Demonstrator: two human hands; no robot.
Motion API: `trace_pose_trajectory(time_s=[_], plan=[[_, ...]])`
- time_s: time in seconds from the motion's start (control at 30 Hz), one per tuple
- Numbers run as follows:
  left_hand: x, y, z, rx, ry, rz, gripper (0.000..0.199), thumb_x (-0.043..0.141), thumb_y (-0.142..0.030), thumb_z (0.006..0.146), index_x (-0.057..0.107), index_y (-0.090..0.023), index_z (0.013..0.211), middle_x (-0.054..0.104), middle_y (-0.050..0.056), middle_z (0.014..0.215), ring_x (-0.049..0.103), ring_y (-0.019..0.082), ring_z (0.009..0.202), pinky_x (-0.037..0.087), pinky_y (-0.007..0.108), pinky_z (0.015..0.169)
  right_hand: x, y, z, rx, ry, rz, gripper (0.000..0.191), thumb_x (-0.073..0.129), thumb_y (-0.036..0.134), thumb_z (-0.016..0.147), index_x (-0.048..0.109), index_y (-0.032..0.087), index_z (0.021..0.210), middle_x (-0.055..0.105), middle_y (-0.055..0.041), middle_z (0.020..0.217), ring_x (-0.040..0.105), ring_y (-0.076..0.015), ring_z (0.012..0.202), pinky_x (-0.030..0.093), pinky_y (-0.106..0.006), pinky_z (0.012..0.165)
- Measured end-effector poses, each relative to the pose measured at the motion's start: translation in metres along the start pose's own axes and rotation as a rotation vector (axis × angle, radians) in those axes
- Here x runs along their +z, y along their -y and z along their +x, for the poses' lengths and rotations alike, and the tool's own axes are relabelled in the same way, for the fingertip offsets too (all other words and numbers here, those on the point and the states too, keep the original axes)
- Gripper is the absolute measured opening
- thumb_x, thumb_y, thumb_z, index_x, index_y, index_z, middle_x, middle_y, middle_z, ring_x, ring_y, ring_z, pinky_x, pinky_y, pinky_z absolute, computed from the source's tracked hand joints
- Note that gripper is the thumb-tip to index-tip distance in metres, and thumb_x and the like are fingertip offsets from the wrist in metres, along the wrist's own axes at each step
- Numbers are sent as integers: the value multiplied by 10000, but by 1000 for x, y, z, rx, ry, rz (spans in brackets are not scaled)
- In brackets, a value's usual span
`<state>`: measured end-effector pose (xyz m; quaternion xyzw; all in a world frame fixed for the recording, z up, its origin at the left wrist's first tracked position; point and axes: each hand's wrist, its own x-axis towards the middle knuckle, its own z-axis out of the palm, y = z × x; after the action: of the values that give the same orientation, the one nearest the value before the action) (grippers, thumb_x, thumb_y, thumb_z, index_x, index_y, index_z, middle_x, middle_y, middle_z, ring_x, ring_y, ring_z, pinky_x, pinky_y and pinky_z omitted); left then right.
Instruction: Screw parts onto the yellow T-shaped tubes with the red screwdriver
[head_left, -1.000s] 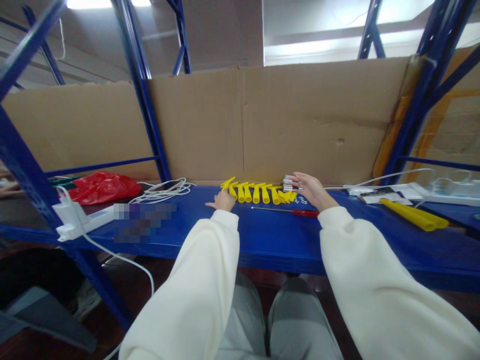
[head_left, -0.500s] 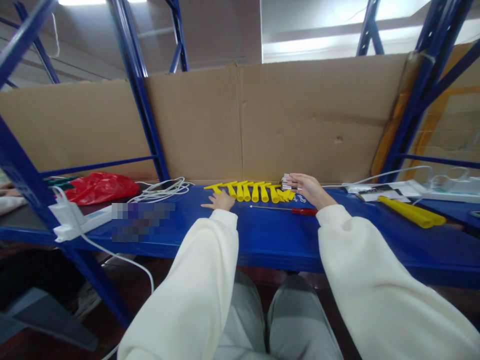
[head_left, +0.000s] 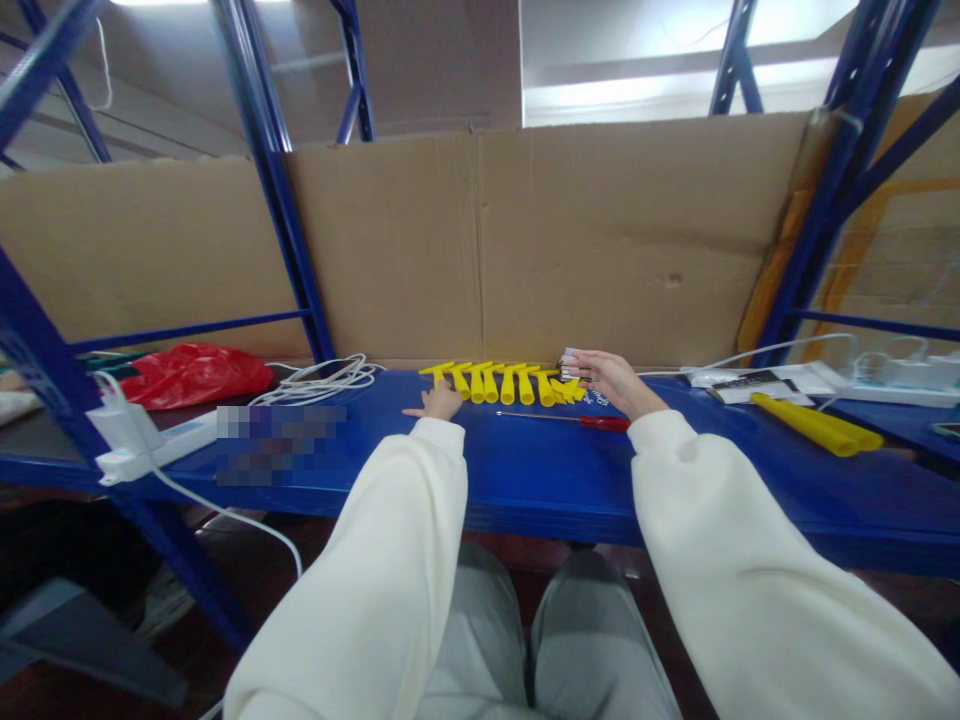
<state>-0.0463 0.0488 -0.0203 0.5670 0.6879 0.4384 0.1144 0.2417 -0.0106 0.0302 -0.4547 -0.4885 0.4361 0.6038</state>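
Several yellow T-shaped pieces (head_left: 508, 384) stand side by side in a row on the blue shelf (head_left: 555, 470). At the row's left end my left hand (head_left: 441, 402) touches the leftmost piece, thumb spread out to the left and nothing held. Past the right end, my right hand (head_left: 611, 378) hovers with its fingers apart beside a small stack of white and dark pieces (head_left: 568, 362). Small yellow parts (head_left: 568, 390) and tiny white bits (head_left: 598, 397) lie under it. A red-handled screwdriver (head_left: 604, 424) rests in front of the row.
At the left are a red plastic bag (head_left: 199, 375), a coiled white cable (head_left: 330, 380) and a white power strip (head_left: 161, 445). Two yellow tubes (head_left: 814, 425) lie at the right. Cardboard (head_left: 600, 240) backs the shelf between blue posts.
The leftmost yellow piece now stands closer to the row, in line with the others. My left hand's fingers have drawn in around it. My right hand is nearly unmoved.
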Motion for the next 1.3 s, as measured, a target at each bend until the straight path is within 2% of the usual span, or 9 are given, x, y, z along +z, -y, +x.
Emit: trace_pose_trajectory(time_s=[0.17, 0.3, 0.43, 0.53, 0.63, 0.77, 0.87, 1.03, 1.3], plan=[[-7, -14, -9, 17, -145, -4, 459, 568, -82, 746, 666, -213, 1175, 523, 193, 1483, 404, 403, 1437, 269, 736, 1115, 3, 2, -2, -11, -64, -27, 141, 654, 148, 809, 689, 188, 940, 767, -79, 974, 702, -155, 820, 520, -243, 658], [-5, -26, -14, 246, -185, -108, 381, 520, -44, 776, 688, -172, 1094, 653, 169, 1292, 583, 305, 1283, 432, 493, 1113, -22, 13, 5, -20, -430, -246, 392, 636, 123, 776, 637, 202, 1160, 714, -100, 1168, 678, -200, 1052, 553, -314, 825], [3, -35, -22, 344, -106, -162, 360, 501, -8, 759, 703, -165, 1013, 729, 116, 1123, 676, 241, 1121, 501, 373, 1038, -86, 30, 6, -85, -811, -739, 551, 633, 84, 707, 608, 134, 1256, 581, -220, 1366, 545, -321, 1298, 485, -478, 1035], [6, -39, -28, 366, -62, -161, 354, 512, -14, 759, 709, -179, 1003, 746, 90, 1119, 677, 235, 1117, 500, 363, 1029, -147, 31, -6, -68, -911, -839, 452, 668, 77, 650, 675, 151, 1096, 545, -270, 1378, 340, -461, 1424, 440, -706, 977], [4, -41, -31, 367, -36, -145, 344, 515, -31, 772, 712, -177, 1013, 746, 89, 1138, 671, 226, 1128, 487, 339, 1036, -205, 14, -21, 22, -953, -828, 140, 718, 170, 652, 655, 207, 772, 628, -217, 1149, 316, -543, 1394, 446, -775, 844], [2, -41, -30, 362, -19, -142, 367, 516, -44, 770, 720, -177, 1045, 749, 86, 1136, 669, 231, 1132, 487, 350, 1043, -249, -11, -38, -52, -944, -813, 303, 809, 177, 576, 515, 247, 576, 635, -175, 1017, 337, -530, 1385, 385, -750, 929], [2, -40, -30, 349, -5, -162, 392, 519, -42, 762, 722, -184, 1066, 754, 76, 1119, 684, 234, 1101, 506, 365, 1023, -247, -13, -44, -116, -928, -811, 379, 825, 153, 561, 461, 253, 519, 659, -152, 963, 409, -515, 1349, 300, -755, 976], [2, -41, -31, 329, -9, -198, 369, 504, -35, 777, 705, -150, 1065, 741, 99, 1113, 684, 235, 1089, 505, 361, 1020, -203, 17, -48, 290, -917, -1073, 175, 779, 121, 644, 630, 197, 695, 653, -315, 1194, 532, -501, 1264, 315, -719, 977], [1, -46, -31, 307, -98, -394, 390, 607, -146, 834, 583, -134, 1224, 658, 140, 1187, 678, 217, 976, 525, 365, 958, -103, 39, -13, -167, -760, -943, 254, 686, 247, 763, 747, 149, 990, 745, -190, 1027, 663, -353, 1084, 499, -440, 900]])
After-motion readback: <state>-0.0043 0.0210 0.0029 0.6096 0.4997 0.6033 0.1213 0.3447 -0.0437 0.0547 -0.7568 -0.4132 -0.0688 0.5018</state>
